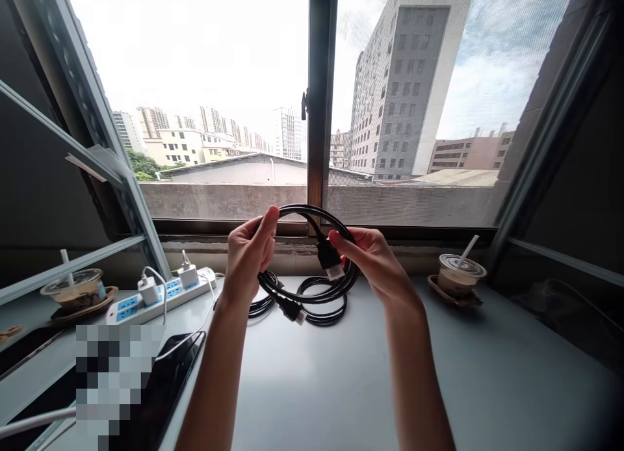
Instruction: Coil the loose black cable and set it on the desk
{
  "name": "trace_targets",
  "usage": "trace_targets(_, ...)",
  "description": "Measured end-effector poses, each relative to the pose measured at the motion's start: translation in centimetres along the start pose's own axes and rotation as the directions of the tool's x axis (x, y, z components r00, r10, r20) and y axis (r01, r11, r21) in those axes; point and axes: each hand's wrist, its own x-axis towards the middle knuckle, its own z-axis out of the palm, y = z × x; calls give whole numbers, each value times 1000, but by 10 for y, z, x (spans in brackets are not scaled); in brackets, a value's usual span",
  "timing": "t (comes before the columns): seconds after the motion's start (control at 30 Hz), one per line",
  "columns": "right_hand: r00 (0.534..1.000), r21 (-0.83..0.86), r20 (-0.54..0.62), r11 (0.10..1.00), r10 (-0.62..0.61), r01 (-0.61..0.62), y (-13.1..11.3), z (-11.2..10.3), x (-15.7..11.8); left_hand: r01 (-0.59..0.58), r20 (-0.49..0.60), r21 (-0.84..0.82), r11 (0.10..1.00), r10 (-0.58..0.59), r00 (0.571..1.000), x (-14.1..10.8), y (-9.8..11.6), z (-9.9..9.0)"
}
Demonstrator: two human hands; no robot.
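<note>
A coiled black cable [312, 299] is held up above the table between both hands. My left hand [251, 253] is closed on the left side of the coil, its thumb pointing up. On the right side, my right hand [373, 259] pinches the coil close to a black connector [327, 255] that hangs inside the loop. A second connector [291, 310] with a pale tip hangs at the bottom left of the coil. Behind and below, another coiled black cable [327, 320] lies on the table, with more black loops [262, 306] to its left.
A white power strip [163, 296] with plugged-in chargers stands at the left, near a dark phone [170, 379] with a white cord. Lidded drink cups stand at the far left [73, 290] and right [461, 275]. A window sill [219, 259] bounds the table [316, 379] behind.
</note>
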Motion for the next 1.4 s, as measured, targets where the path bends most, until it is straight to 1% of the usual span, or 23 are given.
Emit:
trace_targets(0.1, 999, -10, -3, 999, 33, -33, -3, 0, -2, -8, -11, -3, 1000, 8, 1000, 2, -2, -2)
trace_targets(0.17, 998, -101, -55, 995, -2, -3, -5, -2, -5, -19, -26, 8, 1000, 19, 999, 4, -3, -4)
trace_targets(0.2, 996, -184, -78, 982, -45, 30, -6, -2, -6, -18, -36, 16, 1000, 18, 999, 5, -3, -5)
trace_targets(0.27, 983, -391, -90, 913, -162, 115, -6, -2, -8, 3, -65, 39, 999, 0, 998, 6, -4, -7)
trace_targets(0.33, 963, -575, -60, 798, -263, 182, -3, 0, -8, 42, -79, 40, 998, -39, 996, 7, -5, -6)
trace_targets(0.37, 953, -637, -41, 743, -301, 207, 0, 1, -6, 66, -68, 22, 998, -64, 996, 6, -5, -6)
trace_targets(0.43, 933, -695, -33, 679, -358, 236, 7, 4, -2, 125, 0, -47, 991, -126, 992, 5, -3, -4)
trace_targets(0.5, 914, -708, -67, 664, -400, 239, 14, 6, 4, 197, 112, -131, 972, -183, 977, 3, 2, -1)
trace_targets(0.57, 880, -724, -122, 647, -459, 237, 18, 7, 7, 265, 210, -198, 944, -223, 952, -1, 8, 0)
trace_targets(0.67, 817, -764, -192, 605, -544, 224, 19, 4, 7, 339, 275, -269, 902, -265, 924, -5, 17, 1)
trace_targets(0.7, 808, -769, -207, 602, -552, 215, 18, 2, 7, 359, 281, -286, 889, -280, 918, -6, 19, 1)
trace_targets(0.73, 810, -769, -211, 605, -547, 208, 17, 1, 6, 376, 285, -299, 877, -294, 912, -6, 21, 1)
trace_targets(0.83, 837, -745, -189, 631, -513, 218, 15, -5, 4, 400, 292, -302, 865, -315, 903, -5, 22, -2)
trace_targets(1.0, 863, -711, -161, 663, -479, 235, 16, -8, 5, 370, 267, -264, 891, -301, 916, 0, 14, -4)
trace_targets(1.17, 921, -597, -154, 777, -357, 201, 29, -7, 12, 286, 252, -199, 937, -233, 939, 7, -3, -2)
trace_targets(1.23, 940, -586, -164, 796, -298, 151, 37, -10, 16, 292, 240, -159, 943, -250, 938, 11, -11, -1)
trace_targets(1.3, 950, -574, -213, 816, -227, 67, 47, -15, 21, 304, 237, -77, 949, -279, 931, 15, -21, 0)
trace_targets(1.37, 947, -560, -290, 827, -135, -53, 57, -21, 26, 317, 266, 73, 946, -325, 908, 19, -33, -1)
trace_targets(1.4, 942, -556, -328, 821, -73, -130, 63, -25, 28, 327, 288, 184, 927, -369, 884, 21, -41, -2)
